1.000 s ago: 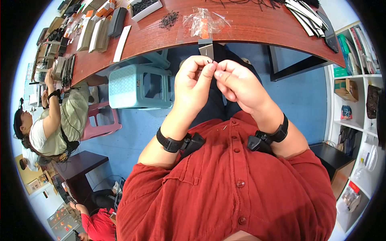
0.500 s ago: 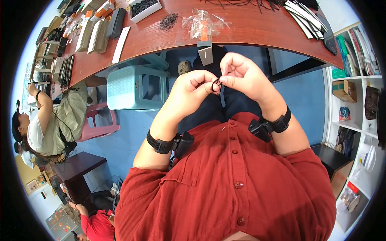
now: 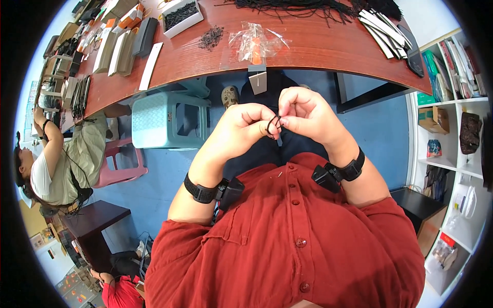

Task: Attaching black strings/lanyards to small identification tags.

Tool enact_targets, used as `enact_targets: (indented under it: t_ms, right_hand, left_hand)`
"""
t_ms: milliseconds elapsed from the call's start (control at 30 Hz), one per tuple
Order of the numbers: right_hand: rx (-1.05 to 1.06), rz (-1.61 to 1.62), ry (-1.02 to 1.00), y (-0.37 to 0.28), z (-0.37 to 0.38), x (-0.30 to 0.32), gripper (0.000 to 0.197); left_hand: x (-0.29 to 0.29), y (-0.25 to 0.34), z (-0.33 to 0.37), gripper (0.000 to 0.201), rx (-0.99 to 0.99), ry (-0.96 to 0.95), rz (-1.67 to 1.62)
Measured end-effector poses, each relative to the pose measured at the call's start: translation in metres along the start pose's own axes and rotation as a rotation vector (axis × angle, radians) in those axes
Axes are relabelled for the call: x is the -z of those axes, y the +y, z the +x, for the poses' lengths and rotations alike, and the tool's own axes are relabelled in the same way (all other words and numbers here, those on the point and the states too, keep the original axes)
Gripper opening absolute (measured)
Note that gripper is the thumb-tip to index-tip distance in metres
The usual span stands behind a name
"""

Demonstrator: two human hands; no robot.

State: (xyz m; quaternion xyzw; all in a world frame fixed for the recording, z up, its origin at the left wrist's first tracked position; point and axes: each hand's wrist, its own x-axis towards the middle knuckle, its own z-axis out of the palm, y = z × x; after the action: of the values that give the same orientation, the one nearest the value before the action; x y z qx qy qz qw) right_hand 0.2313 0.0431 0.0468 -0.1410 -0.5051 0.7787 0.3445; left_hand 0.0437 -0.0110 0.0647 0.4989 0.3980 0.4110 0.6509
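A thin black cord (image 3: 278, 119), bent into a small loop, is stretched between my two hands above my lap. My left hand (image 3: 245, 128) pinches one side of it, fingers curled and thumb pressed in. From the other side my right hand (image 3: 312, 119) grips the cord between thumb and forefinger. The fingertips almost meet and partly hide the cord, so I cannot tell whether it is knotted. Just beyond the hands, a grey flat piece (image 3: 258, 82) juts over the table's edge, below an orange strip and crumpled clear plastic (image 3: 275, 43).
On the red-brown table (image 3: 200, 60) lie a white box of black bits (image 3: 186, 25), a loose black pile (image 3: 211, 38), black cords (image 3: 303, 6) and white strips (image 3: 382, 33). A light-blue stool (image 3: 150, 120) stands left. Other people sit at left; shelves (image 3: 444, 161) line the right.
The view has tilted slightly, so the table and my hands appear lower. Both hands keep their pinch on the cord, and the loop has shifted a little between the fingers.
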Motion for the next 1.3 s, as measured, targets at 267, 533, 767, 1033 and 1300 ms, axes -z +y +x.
enact_targets:
  t_ms: [267, 533, 767, 1033, 1300]
  right_hand:
    - [0.234, -0.505, 0.018, -0.002, 0.001, 0.0, 0.007]
    - [-0.051, -0.388, 0.126, -0.003, -0.006, -0.013, 0.002]
    - [-0.02, -0.692, 0.194, -0.018, -0.009, -0.018, 0.005]
    - [0.215, -1.066, 0.223, -0.02, -0.01, -0.021, 0.007]
    - [0.383, -1.341, 0.196, -0.02, -0.008, -0.022, 0.009]
  left_hand:
    - [0.009, 0.002, -0.001, 0.013, 0.015, -0.003, 0.191]
    - [0.014, 0.006, -0.002, 0.005, 0.169, -0.126, 0.054]
    - [0.012, 0.011, -0.002, 0.004, 0.137, 0.0, 0.115]
    - [0.002, 0.01, -0.003, 0.007, 0.134, 0.115, 0.136]
    - [0.0, 0.003, -0.002, 0.006, 0.113, 0.184, 0.15]
